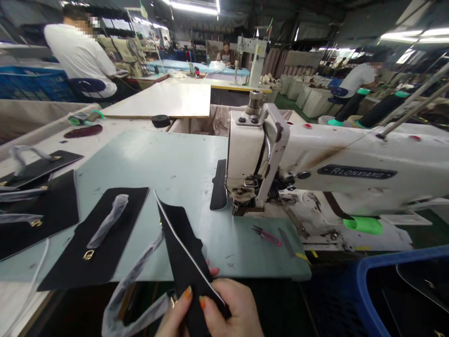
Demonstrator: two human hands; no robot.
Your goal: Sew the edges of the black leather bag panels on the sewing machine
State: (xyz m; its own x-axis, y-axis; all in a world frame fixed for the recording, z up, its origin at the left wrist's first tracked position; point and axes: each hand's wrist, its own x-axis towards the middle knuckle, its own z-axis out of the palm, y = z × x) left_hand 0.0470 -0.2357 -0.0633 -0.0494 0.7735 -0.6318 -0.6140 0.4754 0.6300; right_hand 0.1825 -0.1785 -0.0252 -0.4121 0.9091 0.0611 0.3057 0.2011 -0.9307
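A black bag panel [184, 238] with a pale piped edge is raised over the table's front edge, folded or curved along its length. My left hand [175, 311] grips its lower left part, thumb on the near face. My right hand [233, 306] pinches the piped edge at the lower right. From the panel's left side hangs a handle wrapped in clear plastic [119, 299]. Left of it, another black panel [122, 217] lies flat, bearing a plastic-wrapped handle and a gold buckle [89, 254]. A narrow black piece [219, 185] rests beside the sewing machine's needle area.
The sewing machine [336, 164] fills the right side. Pink-handled thread snips [267, 235] lie on the green work surface [147, 159]. More black panels [52, 201] lie far left. A blue basket [365, 281] stands lower right. Other people sit at machines behind.
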